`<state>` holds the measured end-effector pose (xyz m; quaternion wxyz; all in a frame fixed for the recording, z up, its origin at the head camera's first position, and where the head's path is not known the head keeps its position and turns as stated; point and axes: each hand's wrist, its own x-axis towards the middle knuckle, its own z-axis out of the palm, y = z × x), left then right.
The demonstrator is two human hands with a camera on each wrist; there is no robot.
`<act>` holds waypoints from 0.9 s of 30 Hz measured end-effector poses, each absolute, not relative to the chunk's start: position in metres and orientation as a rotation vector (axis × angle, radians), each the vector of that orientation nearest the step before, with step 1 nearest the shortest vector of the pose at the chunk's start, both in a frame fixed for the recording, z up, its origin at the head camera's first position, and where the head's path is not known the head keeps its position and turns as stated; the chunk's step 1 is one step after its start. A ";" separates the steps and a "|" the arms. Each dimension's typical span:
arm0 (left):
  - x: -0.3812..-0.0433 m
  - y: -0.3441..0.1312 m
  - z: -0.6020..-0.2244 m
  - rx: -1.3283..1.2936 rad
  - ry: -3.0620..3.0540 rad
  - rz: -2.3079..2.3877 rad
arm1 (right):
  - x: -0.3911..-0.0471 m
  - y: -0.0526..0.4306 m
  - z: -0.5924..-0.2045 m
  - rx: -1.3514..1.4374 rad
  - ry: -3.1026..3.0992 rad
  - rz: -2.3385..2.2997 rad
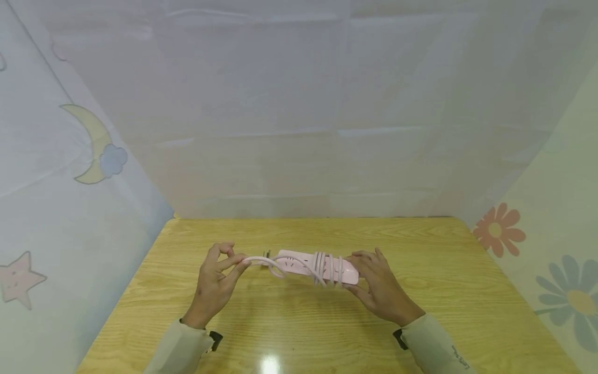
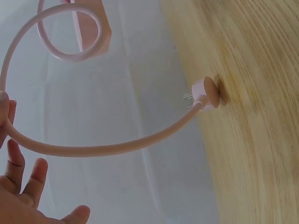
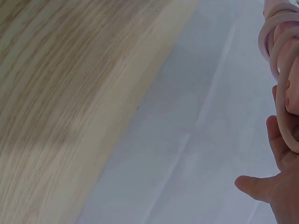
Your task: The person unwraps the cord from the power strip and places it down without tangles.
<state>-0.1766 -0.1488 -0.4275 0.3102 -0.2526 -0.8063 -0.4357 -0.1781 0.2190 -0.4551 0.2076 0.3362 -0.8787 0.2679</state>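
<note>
A pink power strip (image 1: 349, 274) is held up over the table, with several turns of its pink cord (image 1: 320, 267) wrapped round its right half. My right hand (image 1: 385, 293) grips the strip's right end, thumb on the near side and fingers on the far side. Between thumb and index finger, my left hand (image 1: 215, 285) pinches a loose length of cord left of the strip; its other fingers are spread. In the left wrist view, the cord curves from that pinch to the plug (image 2: 204, 93), whose prongs point away from the wooden surface. The right wrist view shows wrapped cord (image 3: 280, 28) beside my fingers.
The wooden table (image 1: 299, 332) runs back to a pale hanging sheet (image 1: 299, 130). Printed side sheets stand left and right, one with a moon (image 1: 95, 140), the other with flowers (image 1: 495, 231). Dark bands (image 1: 215, 341) circle both wrists.
</note>
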 end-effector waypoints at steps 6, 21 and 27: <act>-0.175 -0.149 -0.431 -0.674 -2.147 -1.152 | -0.177 0.220 -0.455 0.930 -2.451 0.753; -0.172 -0.149 -0.433 -0.712 -2.165 -1.119 | -0.176 0.221 -0.453 0.922 -2.441 0.752; -0.172 -0.151 -0.436 -0.682 -2.242 -1.146 | -0.176 0.222 -0.454 0.915 -2.442 0.749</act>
